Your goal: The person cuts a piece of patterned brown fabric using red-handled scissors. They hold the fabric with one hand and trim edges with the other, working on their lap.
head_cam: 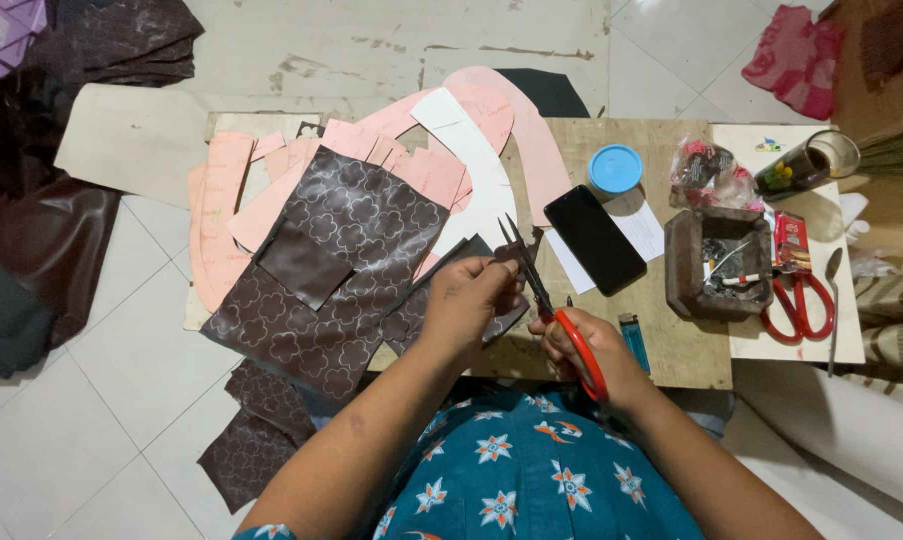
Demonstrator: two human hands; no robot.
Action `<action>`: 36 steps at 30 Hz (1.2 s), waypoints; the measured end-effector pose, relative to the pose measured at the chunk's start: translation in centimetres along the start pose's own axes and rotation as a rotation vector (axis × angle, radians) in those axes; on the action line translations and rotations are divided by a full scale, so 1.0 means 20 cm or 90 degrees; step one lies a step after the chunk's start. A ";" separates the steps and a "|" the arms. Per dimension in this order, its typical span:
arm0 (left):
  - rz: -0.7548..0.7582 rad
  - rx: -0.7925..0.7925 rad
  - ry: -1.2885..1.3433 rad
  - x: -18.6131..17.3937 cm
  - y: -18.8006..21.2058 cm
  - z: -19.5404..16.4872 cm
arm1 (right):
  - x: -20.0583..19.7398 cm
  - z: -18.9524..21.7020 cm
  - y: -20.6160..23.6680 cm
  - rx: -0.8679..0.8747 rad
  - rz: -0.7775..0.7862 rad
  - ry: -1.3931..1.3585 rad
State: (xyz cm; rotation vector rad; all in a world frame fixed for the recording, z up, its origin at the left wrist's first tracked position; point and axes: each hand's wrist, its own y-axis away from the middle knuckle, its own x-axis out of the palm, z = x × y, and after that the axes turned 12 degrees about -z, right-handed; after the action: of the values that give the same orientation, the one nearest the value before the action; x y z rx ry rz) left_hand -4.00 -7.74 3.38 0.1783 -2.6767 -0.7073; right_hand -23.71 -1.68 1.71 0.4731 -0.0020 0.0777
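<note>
My right hand (589, 350) grips red-handled scissors (549, 305), blades apart and pointing away from me. My left hand (474, 298) pinches a small piece of dark brown patterned faux leather (418, 310) right at the blades. Both hands work over the near edge of a low wooden board (676, 345). To the left lies a larger sheet of the same flower-patterned brown material (341, 260) with a plain brown patch on top. Pink and white paper patterns (476, 140) fan out behind it.
A black phone (593, 238), a blue round lid (614, 168), a blue lighter (633, 340), a brown box of small tools (718, 262) and a second pair of red scissors (797, 305) lie to the right. Brown scraps (256, 440) and dark leather pieces (51, 230) cover the tiled floor left.
</note>
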 end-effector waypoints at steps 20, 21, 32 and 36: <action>0.005 0.026 -0.023 0.00 -0.01 -0.01 | -0.01 -0.04 -0.01 0.019 0.016 -0.039; 0.004 0.022 -0.024 0.00 -0.01 -0.01 | -0.01 -0.03 0.00 0.019 0.017 -0.044; 0.059 0.002 -0.033 -0.05 -0.06 -0.03 | -0.03 -0.01 0.00 0.019 -0.001 0.040; 0.078 -0.019 -0.041 -0.07 -0.08 -0.06 | -0.05 -0.03 -0.02 -0.020 0.043 0.011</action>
State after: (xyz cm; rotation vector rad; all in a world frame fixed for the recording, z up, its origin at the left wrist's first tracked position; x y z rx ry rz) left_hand -2.19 -9.36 3.17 -0.0171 -2.7083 -0.7240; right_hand -24.73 -1.76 1.02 0.4406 -0.0016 0.1476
